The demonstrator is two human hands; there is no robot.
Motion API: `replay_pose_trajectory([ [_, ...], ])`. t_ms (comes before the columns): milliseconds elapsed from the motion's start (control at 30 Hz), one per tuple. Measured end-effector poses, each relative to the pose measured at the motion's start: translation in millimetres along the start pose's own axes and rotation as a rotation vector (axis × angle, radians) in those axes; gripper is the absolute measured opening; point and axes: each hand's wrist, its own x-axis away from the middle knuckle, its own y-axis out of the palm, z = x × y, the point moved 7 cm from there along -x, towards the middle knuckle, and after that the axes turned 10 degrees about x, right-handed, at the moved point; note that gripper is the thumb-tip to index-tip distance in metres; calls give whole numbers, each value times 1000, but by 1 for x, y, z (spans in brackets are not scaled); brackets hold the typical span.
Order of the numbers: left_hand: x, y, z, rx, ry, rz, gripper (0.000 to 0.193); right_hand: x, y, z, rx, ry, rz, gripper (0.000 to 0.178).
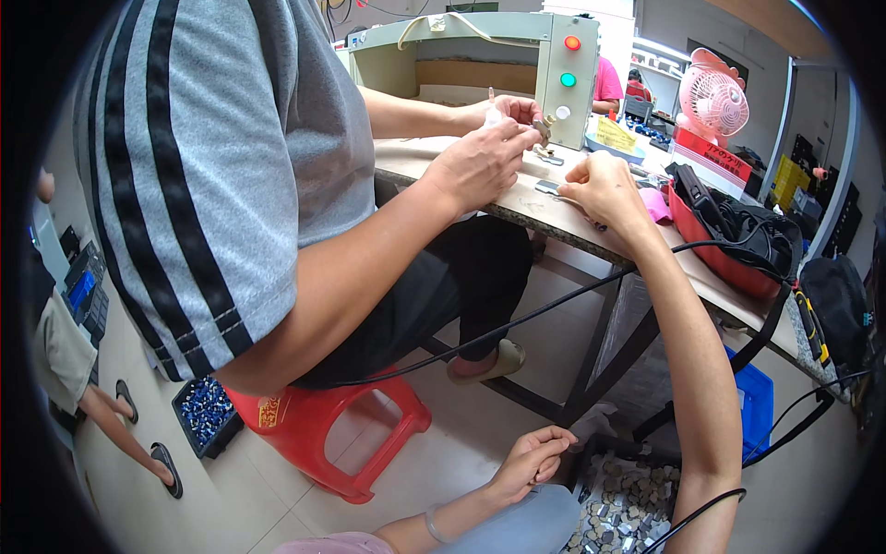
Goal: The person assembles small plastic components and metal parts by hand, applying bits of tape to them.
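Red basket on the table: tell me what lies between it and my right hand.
In the head view, a crumpled pink item, perhaps cloth, lies between your right hand and the red basket.

Pink fan (pixel 713 103) beyond red basket (pixel 724 268); red stool (pixel 300 439) on floor (pixel 235 494).

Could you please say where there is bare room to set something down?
Bare floor lies between the red stool and dark table frame; a narrow tabletop strip, left of the red basket. Crowded: around the right hand, small flat piece and co-worker's hands.
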Motion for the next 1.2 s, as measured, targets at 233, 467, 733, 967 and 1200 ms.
replay_pose_trajectory([
  [233, -1, 19, 13, -227, 112, -82, 15, 16, -17, 7, -13, -56, 200, 19],
  [467, 14, 69, 80, -318, 641, -202, 47, 156, -80, -31, -553, -19, 292, 13],
  [733, -19, 75, 62, -128, 723, -286, 59, 280, -24, 16, -703, 365, 198, 17],
  [967, -24, 42, 28, -201, 629, -205, 42, 318, 5, 26, -589, 428, 137, 17],
  [1200, -41, 25, 4, -188, 546, -275, 18, 344, 29, 49, -810, 565, 165, 12],
])
